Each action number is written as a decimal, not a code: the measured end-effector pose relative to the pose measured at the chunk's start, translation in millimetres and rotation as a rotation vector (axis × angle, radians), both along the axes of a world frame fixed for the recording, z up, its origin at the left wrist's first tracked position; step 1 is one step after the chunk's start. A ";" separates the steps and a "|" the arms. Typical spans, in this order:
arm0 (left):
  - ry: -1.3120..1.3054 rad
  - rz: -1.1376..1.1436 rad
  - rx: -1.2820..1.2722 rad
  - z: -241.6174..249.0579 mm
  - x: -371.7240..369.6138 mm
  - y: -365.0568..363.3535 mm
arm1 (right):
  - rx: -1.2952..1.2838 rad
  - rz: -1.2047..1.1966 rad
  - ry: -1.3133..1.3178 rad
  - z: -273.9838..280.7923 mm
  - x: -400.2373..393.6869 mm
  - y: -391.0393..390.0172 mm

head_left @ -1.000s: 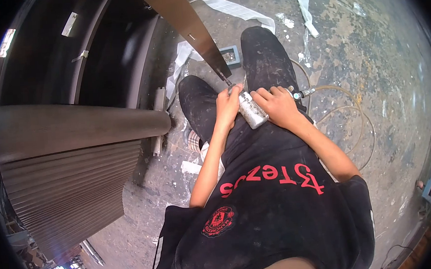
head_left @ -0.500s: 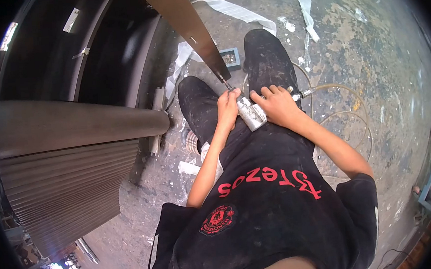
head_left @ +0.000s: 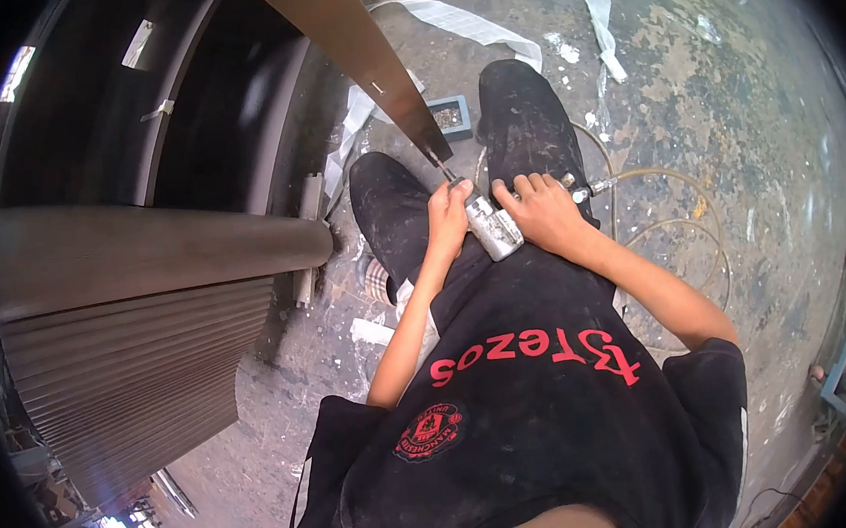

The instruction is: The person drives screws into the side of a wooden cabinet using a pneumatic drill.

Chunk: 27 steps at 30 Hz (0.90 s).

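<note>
Between my thighs I hold a worn silver air driver, its bit pointing away from me. My left hand is wrapped round the driver's front end near the bit. My right hand is closed around its handle, where the air hose joins. The bit meets the near end of a long brown metal strip, which slopes up to the top left. Whether a screw sits at the tip is too small to tell.
A blue-grey tray of small parts stands on the floor beyond the strip. To the left are a large dark roller and a ribbed shutter panel. White tape strips lie ahead. Coils of hose lie to the right.
The brown strip's upper part has shifted slightly left. The driver has dipped a little towards me, and both hands keep their hold on it.
</note>
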State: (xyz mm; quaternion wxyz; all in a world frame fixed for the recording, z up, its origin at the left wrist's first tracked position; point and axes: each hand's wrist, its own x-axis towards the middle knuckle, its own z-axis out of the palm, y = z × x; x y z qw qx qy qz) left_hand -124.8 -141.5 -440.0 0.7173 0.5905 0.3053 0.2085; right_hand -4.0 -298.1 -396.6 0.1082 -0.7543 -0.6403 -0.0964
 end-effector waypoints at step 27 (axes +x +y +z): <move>-0.201 0.350 -0.752 -47.4 39.5 62.5 | -0.090 0.044 0.011 9.5 -6.7 -1.8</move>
